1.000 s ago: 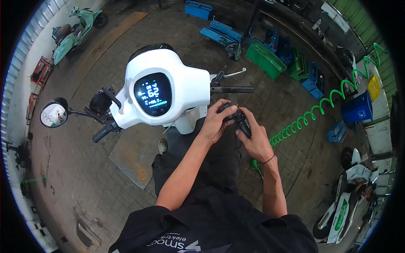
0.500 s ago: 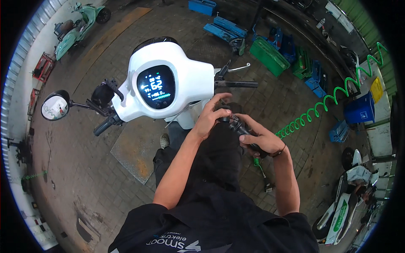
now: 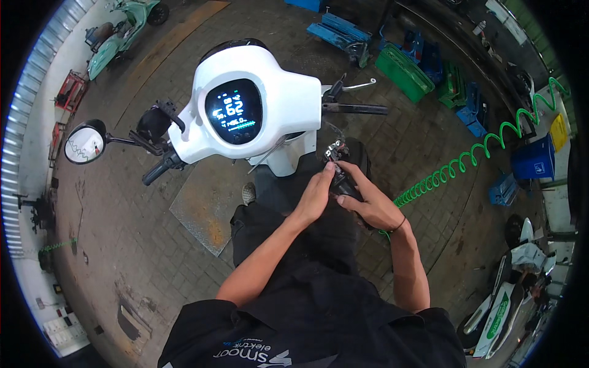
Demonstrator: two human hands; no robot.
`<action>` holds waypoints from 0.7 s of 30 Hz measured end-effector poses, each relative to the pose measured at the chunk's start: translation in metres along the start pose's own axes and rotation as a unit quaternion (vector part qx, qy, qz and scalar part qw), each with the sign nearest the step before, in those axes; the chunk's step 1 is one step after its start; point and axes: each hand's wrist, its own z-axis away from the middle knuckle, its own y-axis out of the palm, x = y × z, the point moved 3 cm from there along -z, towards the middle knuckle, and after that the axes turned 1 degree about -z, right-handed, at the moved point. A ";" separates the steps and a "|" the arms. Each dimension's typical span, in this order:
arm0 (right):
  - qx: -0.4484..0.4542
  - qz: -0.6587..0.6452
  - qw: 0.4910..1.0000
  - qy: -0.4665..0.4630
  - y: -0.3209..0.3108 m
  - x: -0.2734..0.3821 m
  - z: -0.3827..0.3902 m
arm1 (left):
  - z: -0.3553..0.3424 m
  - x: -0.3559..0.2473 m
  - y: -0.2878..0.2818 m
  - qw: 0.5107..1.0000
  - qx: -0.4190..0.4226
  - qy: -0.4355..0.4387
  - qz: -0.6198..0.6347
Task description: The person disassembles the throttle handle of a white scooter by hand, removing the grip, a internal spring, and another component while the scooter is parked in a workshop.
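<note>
Head view: paved floor (image 3: 141, 245) spreads under everything, with a white scooter front (image 3: 291, 101) taking up the upper middle of the frame. A green coiled hose (image 3: 469, 158) sweeps from beside my right wrist to the upper right edge, and a white and green motorbike (image 3: 500, 316) stands at the lower right. A green toolbox (image 3: 405, 73) sits in the upper right. My right hand (image 3: 377, 205), just right of the centre, is closed around a black part (image 3: 345, 184), thumb on the near side. My left hand (image 3: 315, 195) touches that part from the left with its fingertips; I cannot tell whether it grips. The part lies tilted between my hands, below the scooter's black bar (image 3: 356, 109), and small metal fittings (image 3: 335, 149) show at its upper end.
</note>
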 end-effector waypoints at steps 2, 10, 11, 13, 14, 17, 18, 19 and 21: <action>-0.011 0.029 0.999 -0.006 0.000 -0.010 -0.004 | -0.001 0.006 0.004 0.999 -0.014 0.020 -0.024; -0.071 -0.062 0.995 0.021 -0.001 -0.032 0.000 | 0.004 0.005 0.004 0.998 0.015 0.051 0.028; -0.071 -0.064 0.995 0.020 -0.002 -0.036 0.001 | 0.006 0.006 0.004 0.998 0.015 0.050 0.025; -0.032 -0.285 0.958 -0.022 0.000 -0.043 0.007 | 0.009 0.000 0.012 0.995 0.019 0.020 0.099; -0.036 -0.287 0.957 -0.020 0.005 -0.044 0.013 | 0.009 0.003 0.014 0.995 0.022 0.016 0.099; -0.059 -0.355 0.933 -0.014 0.017 -0.032 0.022 | 0.006 0.005 0.020 0.971 0.088 0.007 0.223; -0.069 -0.344 0.936 0.001 0.017 -0.033 0.023 | 0.006 0.004 0.022 0.963 0.077 -0.004 0.259; -0.080 -0.334 0.939 0.016 0.017 -0.034 0.023 | 0.006 0.004 0.023 0.953 0.066 -0.015 0.294; -0.101 -0.329 0.939 0.001 0.019 -0.033 0.021 | 0.004 0.005 0.024 0.952 0.074 -0.022 0.296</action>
